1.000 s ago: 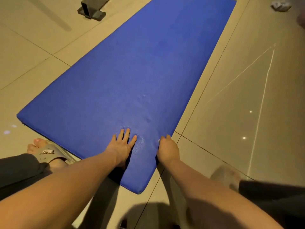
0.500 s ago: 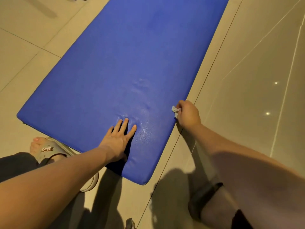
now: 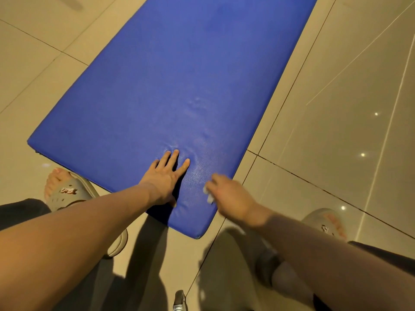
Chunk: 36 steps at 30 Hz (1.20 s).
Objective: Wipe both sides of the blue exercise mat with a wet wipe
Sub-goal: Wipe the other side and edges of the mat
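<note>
Blue exercise mat (image 3: 179, 86) lies flat on the tiled floor (image 3: 336, 135), its near end under both hands. The left hand (image 3: 162, 178) presses on it with palm flat and fingers straight and spread, just inside the near short edge. The right hand (image 3: 233, 198), blurred, is just beside it toward 3 o'clock, over the mat's right long edge. Its fingers curl round a whitish wet wipe (image 3: 207, 194) that shows on the side facing the left hand; whether the wipe touches the surface I cannot tell.

From the hands the mat's long axis runs away toward 1 o'clock and leaves the frame at the top. The near short edge slants from a corner at 9 o'clock to one at 6 o'clock. I judge the upper face is being wiped, most of it lying ahead, so strokes must travel toward 12 and 1 o'clock; the right hand is nearer the long edge.

Bare tiles lie at 3 o'clock. The left sandal (image 3: 67, 191) and right sandal (image 3: 323, 223) flank the near end at 8 and 4 o'clock.
</note>
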Available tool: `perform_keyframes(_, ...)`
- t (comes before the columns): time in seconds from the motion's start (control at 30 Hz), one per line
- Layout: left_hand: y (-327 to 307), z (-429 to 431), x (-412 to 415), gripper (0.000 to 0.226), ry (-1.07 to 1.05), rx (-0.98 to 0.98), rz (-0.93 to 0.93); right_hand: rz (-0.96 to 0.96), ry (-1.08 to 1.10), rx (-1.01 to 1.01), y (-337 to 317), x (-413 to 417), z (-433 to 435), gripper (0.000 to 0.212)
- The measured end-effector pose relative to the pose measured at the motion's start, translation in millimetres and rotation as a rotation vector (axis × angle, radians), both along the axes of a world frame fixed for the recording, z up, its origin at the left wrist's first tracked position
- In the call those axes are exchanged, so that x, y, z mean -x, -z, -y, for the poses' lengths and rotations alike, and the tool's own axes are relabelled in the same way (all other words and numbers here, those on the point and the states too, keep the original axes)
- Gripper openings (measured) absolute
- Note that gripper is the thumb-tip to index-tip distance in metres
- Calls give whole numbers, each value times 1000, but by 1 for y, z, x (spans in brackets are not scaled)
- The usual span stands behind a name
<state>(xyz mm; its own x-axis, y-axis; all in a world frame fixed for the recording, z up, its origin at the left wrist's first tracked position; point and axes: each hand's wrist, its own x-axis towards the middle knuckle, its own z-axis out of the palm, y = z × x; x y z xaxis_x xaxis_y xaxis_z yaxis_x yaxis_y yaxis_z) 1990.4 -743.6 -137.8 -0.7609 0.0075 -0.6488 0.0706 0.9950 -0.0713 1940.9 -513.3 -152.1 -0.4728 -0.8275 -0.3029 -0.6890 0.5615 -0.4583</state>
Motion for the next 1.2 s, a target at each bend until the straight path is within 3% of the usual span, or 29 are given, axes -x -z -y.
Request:
perform_keyframes(0.1, 0, 0, -2, 139, -3, -5, -15, -177, 264, -41, 4, 62, -11, 27)
perform_keyframes(0.17, 0, -1, -2, 139, -5, -2, -19, -230, 253, -128, 3, 83, -8, 22)
perform_keyframes(0.33, -2, -2, -2, 139, -11, 1, -14, -141, 383, -46, 4, 29, 3, 14)
perform_keyframes(0.4, -3, -3, -2, 139, -17, 4, -9, -95, 322, -61, 8, -18, 6, 15)
perform_keyframes(0.53, -5, -4, -1, 140, -21, 9, -4, 24, -15, -45, -1, -89, 7, 10)
perform_keyframes(0.6, -6, -4, -1, 139, -26, 4, -5, -86, -149, 4, 6, -77, 0, 16)
perform_keyframes(0.67, -5, -4, 0, 139, -31, -2, -10, -145, -59, 12, 10, -43, -8, 28)
perform_keyframes(0.77, -5, -3, -2, 138, -34, -13, -15, -219, 314, 17, 10, 22, -16, 33)
perform_keyframes(0.9, -5, -2, -2, 138, -36, -15, -18, -185, 482, 13, 10, 45, -11, 21)
perform_keyframes(0.97, -5, -3, -2, 138, -38, -15, -14, -156, 434, 35, 8, 16, -4, 8)
perform_keyframes(1.13, -7, -3, -3, 139, -50, -18, -2, -46, 52, -8, 6, -92, 6, 16)
perform_keyframes(1.2, -8, -4, -3, 139, -45, -20, -1, -118, -62, 65, 13, -101, 1, 13)
